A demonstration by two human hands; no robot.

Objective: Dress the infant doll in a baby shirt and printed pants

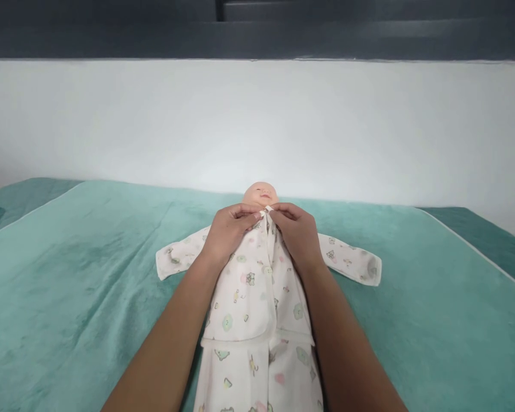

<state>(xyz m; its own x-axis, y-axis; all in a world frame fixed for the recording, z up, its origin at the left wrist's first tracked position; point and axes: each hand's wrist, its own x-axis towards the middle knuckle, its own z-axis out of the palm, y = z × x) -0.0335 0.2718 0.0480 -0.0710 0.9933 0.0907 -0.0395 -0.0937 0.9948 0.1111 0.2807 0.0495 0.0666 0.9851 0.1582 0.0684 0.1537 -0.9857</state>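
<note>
A baby doll point(261, 193) lies on its back, its head toward the wall. It wears a white printed baby jacket point(244, 286) with long sleeves spread to both sides, over matching printed trousers point(240, 380). At the doll's neck, my left hand point(229, 232) pinches the left edge of the jacket's collar. My right hand point(297, 232) pinches the collar's right edge close beside it. The two front edges meet below my fingers and run down the middle of the chest. Whether a fastener sits between my fingertips is hidden.
A green plush cloth point(90, 274) with some creases covers the surface under the doll. Darker green cloth point(498, 240) shows past its pale edging at both sides. Behind stands a white wall point(257, 120) with a dark band point(257, 40) above it.
</note>
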